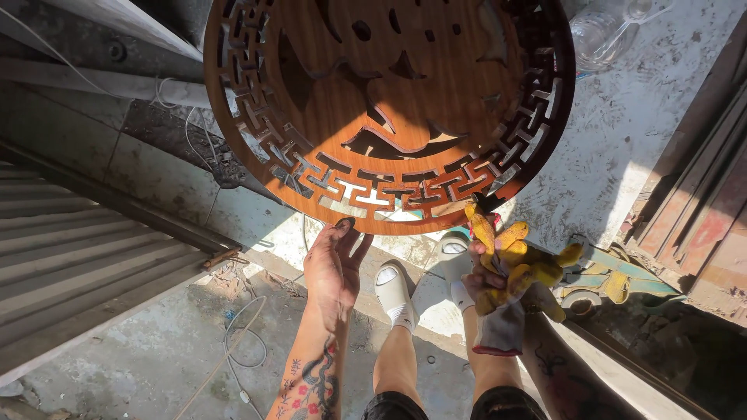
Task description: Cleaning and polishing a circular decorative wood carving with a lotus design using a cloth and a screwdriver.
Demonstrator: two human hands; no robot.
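Left hand (333,268) under carved round panel (389,109) rim, right hand (486,276) clutching yellow gloves (517,268)

Round carved panel (389,109): smooth varnished wood, satin sheen. Gloves (513,272): yellow rubber-coated cloth. Floor (156,365): rough, stained concrete.
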